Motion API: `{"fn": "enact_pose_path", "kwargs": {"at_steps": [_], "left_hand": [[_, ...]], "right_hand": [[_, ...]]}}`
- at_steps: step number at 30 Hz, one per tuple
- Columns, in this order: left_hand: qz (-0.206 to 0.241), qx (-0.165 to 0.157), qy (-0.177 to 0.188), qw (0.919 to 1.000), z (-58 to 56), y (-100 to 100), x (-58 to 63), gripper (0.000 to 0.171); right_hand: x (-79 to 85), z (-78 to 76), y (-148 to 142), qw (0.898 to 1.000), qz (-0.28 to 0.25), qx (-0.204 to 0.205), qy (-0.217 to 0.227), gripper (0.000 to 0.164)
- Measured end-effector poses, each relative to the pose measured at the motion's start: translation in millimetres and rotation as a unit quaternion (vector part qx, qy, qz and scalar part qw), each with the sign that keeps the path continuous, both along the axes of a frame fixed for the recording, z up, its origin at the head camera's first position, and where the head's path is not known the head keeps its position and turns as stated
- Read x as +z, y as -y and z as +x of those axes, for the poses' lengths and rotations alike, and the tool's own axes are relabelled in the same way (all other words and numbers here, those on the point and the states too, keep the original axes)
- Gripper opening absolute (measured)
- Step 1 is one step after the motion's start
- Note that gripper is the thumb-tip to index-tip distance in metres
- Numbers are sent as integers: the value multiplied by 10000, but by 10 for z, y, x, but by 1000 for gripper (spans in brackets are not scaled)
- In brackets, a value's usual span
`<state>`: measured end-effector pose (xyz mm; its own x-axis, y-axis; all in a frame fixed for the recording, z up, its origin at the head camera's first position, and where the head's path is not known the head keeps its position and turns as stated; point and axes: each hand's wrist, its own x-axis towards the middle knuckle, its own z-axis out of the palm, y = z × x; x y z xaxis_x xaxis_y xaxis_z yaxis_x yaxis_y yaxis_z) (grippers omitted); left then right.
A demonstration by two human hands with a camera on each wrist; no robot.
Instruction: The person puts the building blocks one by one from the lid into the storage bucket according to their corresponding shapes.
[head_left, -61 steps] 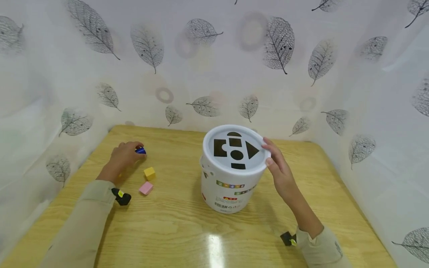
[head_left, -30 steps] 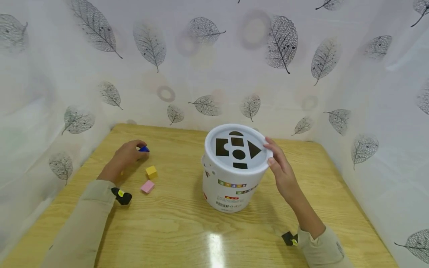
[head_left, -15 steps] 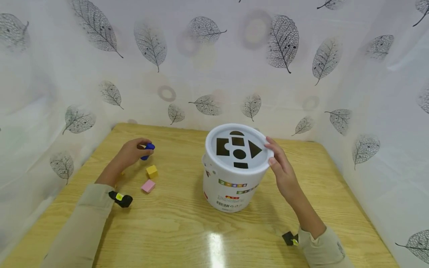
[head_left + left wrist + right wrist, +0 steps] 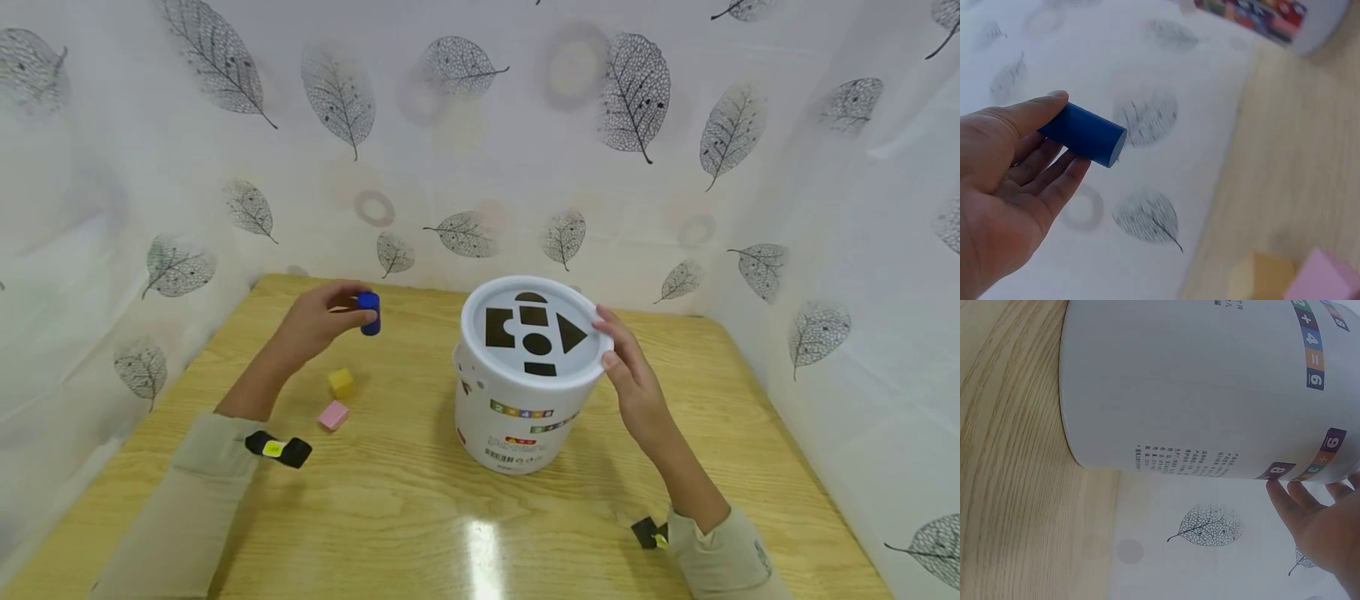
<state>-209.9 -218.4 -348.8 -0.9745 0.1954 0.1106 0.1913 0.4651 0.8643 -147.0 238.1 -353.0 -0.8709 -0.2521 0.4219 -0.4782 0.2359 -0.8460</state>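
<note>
My left hand (image 4: 318, 323) pinches a blue cylinder block (image 4: 370, 323) between thumb and fingers, held above the table's left part. In the left wrist view the cylinder (image 4: 1085, 134) points away from the palm, one flat end showing. Beneath that hand, a yellow cube (image 4: 341, 382) and a pink block (image 4: 333, 415) lie close together on the wood. A white bucket (image 4: 480, 417) stands upright near the middle, its lid (image 4: 495, 358) cut with shaped holes. My right hand (image 4: 633, 387) rests against the bucket's right rim, its extended fingertips touching the side.
The wooden table (image 4: 390, 500) carries everything. A leaf-printed white sheet (image 4: 465, 167) rises behind it and along both sides. Dark bands (image 4: 277, 448) with yellow marks sit at both wrists.
My left hand has lifted the blue cylinder off the table and brought it up and right, tilting it upright. The bucket and my right hand have stayed in place.
</note>
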Motion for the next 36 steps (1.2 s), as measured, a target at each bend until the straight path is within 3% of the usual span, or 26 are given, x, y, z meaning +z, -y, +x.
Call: {"fn": "enact_pose_path", "kwargs": {"at_steps": [9,18,26,36], "left_hand": [[410,-257,-214,9986,181,-409,449,47],[1024,-1035,-533,9879,259,-795,763,43],[1100,-1633,-531,9790,271,-1163,904,45],[775,-2042,-345,9752,258,-1594,918,39]], "right_hand": [[7,2,2,10000,30,-23,28,41],[26,10,3,10000,59,30,-25,43],[-16,-16,-3,10000,-56,49,-59,42],[7,-1,2,9999,20,116,-71,43]]}}
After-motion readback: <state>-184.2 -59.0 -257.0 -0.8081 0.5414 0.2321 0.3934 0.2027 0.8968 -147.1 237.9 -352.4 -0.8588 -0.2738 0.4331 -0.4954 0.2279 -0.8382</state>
